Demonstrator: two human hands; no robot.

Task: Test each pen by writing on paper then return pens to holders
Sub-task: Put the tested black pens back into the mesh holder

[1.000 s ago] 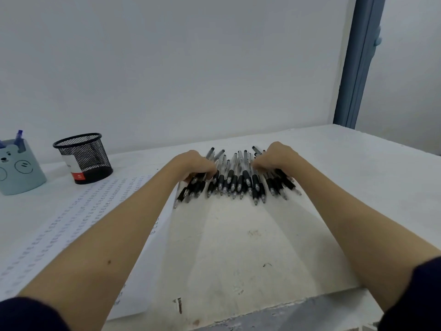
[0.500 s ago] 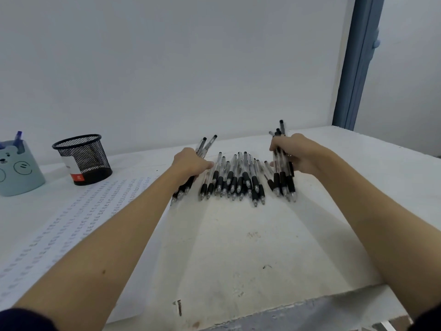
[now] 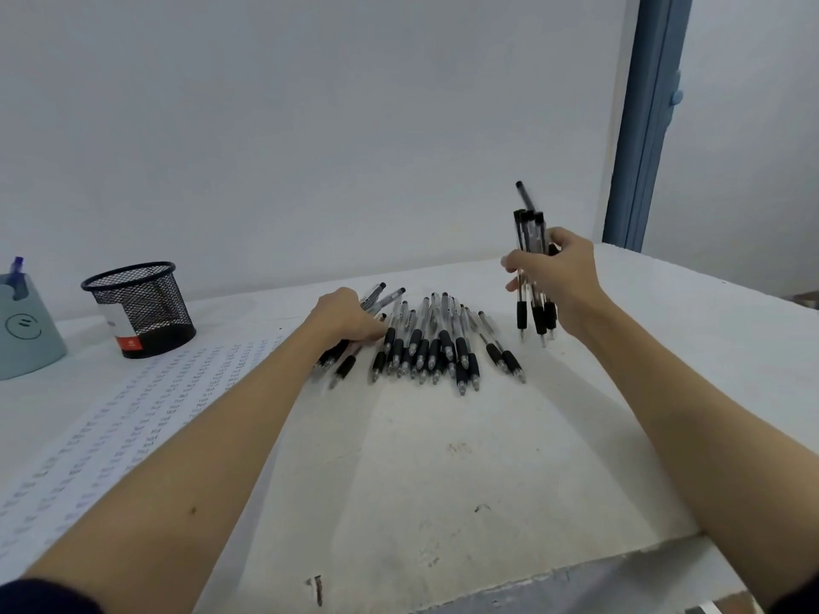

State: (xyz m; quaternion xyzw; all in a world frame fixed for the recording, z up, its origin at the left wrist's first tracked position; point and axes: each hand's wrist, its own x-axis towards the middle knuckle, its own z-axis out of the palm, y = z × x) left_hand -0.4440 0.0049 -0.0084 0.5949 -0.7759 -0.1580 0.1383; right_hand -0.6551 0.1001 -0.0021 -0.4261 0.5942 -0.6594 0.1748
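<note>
Several clear pens with black grips (image 3: pixel 436 343) lie side by side on the white table (image 3: pixel 443 471), tips toward me. My right hand (image 3: pixel 556 277) grips a bundle of pens (image 3: pixel 532 268) held upright above the table, right of the row. My left hand (image 3: pixel 345 319) lies curled over a few pens at the row's left end, fingers around them. A sheet of paper (image 3: pixel 133 418) covered in rows of small writing lies to the left. Behind it stand a black mesh holder (image 3: pixel 142 308) and a pale blue bear-face holder (image 3: pixel 24 330) with a blue pen in it.
A white wall runs close behind the table. A blue post (image 3: pixel 647 121) stands at the back right corner. The table's chipped front edge (image 3: pixel 509 587) is near me.
My right hand has gathered pens from the row's right end and lifted them upright above the table. My left hand has stayed on the pens at the left end.
</note>
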